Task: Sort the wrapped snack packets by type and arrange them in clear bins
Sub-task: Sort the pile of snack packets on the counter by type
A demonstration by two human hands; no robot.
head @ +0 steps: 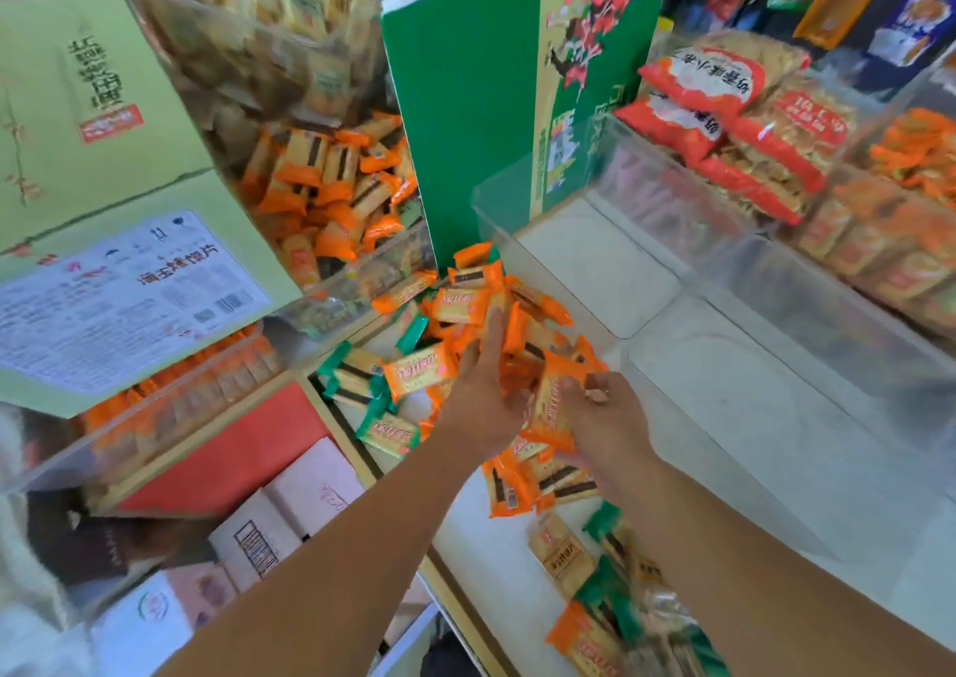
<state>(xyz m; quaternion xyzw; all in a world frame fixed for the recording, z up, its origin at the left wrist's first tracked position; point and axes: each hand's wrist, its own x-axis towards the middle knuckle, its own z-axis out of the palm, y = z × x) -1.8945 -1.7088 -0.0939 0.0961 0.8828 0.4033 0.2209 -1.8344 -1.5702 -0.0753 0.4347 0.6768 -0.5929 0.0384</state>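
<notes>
A heap of orange-wrapped snack packets point(468, 304) lies on the white shelf point(476, 537), mixed with green-wrapped packets point(388, 431) at its left. My left hand point(483, 397) reaches into the heap with fingers stretched over the orange packets. My right hand point(605, 423) grips an orange packet point(551, 412) at the heap's near side. More orange, green and beige packets point(595, 599) lie nearer to me on the shelf. An empty clear bin point(621, 273) stands just right of the heap.
A clear bin of orange packets point(331, 195) stands at the left, with beige packets stacked above. A green carton point(465, 107) stands upright behind the heap. Pale green cartons point(103, 159) are at the far left. Red bags point(724, 107) and filled bins sit at the right.
</notes>
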